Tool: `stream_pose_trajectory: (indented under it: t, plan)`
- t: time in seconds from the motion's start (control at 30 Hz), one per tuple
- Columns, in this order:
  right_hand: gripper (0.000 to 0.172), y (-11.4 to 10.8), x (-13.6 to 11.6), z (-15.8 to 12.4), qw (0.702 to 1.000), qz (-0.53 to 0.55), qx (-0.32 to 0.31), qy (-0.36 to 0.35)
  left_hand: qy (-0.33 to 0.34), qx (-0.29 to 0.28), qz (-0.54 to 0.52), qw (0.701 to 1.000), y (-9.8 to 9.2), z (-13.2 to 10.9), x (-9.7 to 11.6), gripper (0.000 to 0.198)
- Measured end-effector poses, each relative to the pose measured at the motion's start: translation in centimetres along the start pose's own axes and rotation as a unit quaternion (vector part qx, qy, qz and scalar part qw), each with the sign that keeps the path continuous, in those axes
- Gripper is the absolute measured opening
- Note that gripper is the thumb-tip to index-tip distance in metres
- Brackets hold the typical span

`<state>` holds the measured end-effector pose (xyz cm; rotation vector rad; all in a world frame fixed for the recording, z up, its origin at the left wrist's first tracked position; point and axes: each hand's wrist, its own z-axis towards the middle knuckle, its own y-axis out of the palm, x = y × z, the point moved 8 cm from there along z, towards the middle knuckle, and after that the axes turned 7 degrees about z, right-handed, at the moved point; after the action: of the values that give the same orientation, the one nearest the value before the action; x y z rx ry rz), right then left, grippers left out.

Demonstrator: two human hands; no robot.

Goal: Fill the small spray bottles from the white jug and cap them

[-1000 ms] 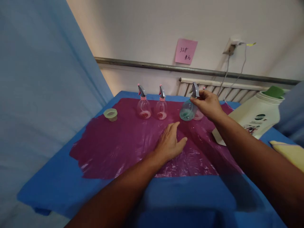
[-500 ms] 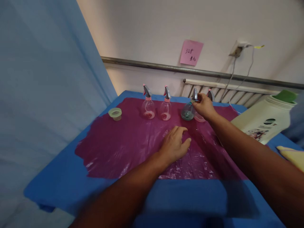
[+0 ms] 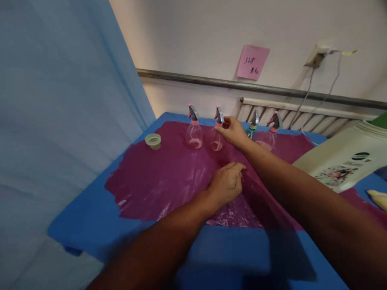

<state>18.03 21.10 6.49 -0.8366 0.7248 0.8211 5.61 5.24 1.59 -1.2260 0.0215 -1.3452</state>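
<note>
Our right hand [image 3: 236,131] has thumb and fingers around the neck of the clear bottle [image 3: 215,141], upright on the purple sheet [image 3: 157,177]! Nearer us than that bottle, our left hand [image 3: 228,183] has its fingers curled; whether they pinch anything, we can't tell. Just left of the bottle stands a pink-collared twin [image 3: 194,139], farther left a pale green tub [image 3: 153,139]. To its right, our forearm [image 3: 290,181] blocks the way, partly covering the teal bottle [image 3: 250,131], another pink-collared bottle [image 3: 268,139] and, farthest right, a leaning white jug [image 3: 347,157]!
</note>
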Motion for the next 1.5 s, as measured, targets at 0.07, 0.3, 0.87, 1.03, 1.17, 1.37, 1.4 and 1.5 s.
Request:
stream_pose_trajectory:
  t: [0.07,0.3,0.87,1.03,1.17,1.37,1.4,1.5]
  plan:
    - [0.042,0.9,-0.1,0.5,1.0,0.008,0.007,-0.003,0.002,0.009,-0.004,1.0,-0.2,0.0,0.0,0.037]
    - [0.031,-1.7,-2.0,-1.9,0.997,0.057,0.031,-0.031,0.005,0.073,-0.001,0.997,-1.4,-0.1,0.7,0.025]
    - [0.03,-10.4,-4.8,-16.5,0.989,0.137,0.057,-0.005,-0.03,0.03,-0.011,0.999,-1.1,0.3,0.7,0.075]
    - [0.045,-10.0,-3.4,-17.0,0.984,0.162,0.064,0.044,-0.065,0.009,-0.02,0.998,-1.1,0.6,0.2,0.063]
    - [0.055,-10.1,-3.2,-17.0,0.982,0.165,0.089,0.021,-0.064,0.006,-0.027,0.998,-1.1,0.7,0.1,0.065]
    - [0.064,-10.1,-3.7,-17.1,0.988,0.129,0.082,0.004,-0.066,0.009,-0.021,0.998,-1.0,0.7,0.1,0.06]
    - [0.065,-10.0,-3.8,-17.2,0.989,0.124,0.077,0.003,-0.066,0.009,-0.022,0.998,-1.0,0.7,0.1,0.06]
    - [0.067,-9.8,-4.2,-17.7,0.99,0.124,0.062,0.003,-0.056,0.005,-0.024,0.998,-0.8,0.8,0.1,0.061]
